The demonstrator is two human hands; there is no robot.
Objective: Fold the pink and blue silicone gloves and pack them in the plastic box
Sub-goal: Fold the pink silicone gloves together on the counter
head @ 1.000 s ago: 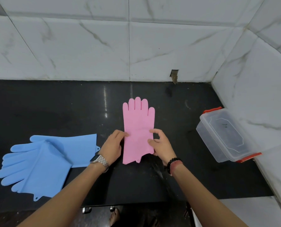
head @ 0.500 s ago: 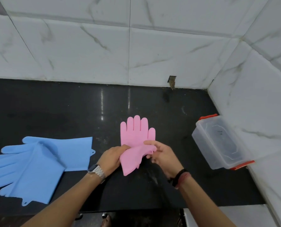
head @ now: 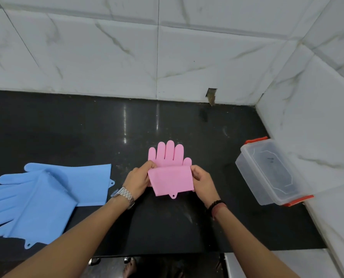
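Observation:
A pink silicone glove (head: pixel 170 177) lies mid-counter, its cuff half doubled over the palm so the fingers stick out behind the fold. My left hand (head: pixel 137 181) pinches the fold's left edge and my right hand (head: pixel 202 182) pinches its right edge. Two blue silicone gloves (head: pixel 38 195) lie overlapping at the left, fingers pointing left. The clear plastic box (head: pixel 271 173) with orange clips stands at the right by the side wall, its lid on.
The black counter (head: pixel 87 133) ends at a front edge just below my forearms. White marble tiled walls (head: pixel 167 57) close the back and the right side. A foot shows on the floor below the counter edge.
The pink glove lay flat a second ago; both hands have lifted its cuff end and folded it forward over the palm. The camera view has shifted slightly.

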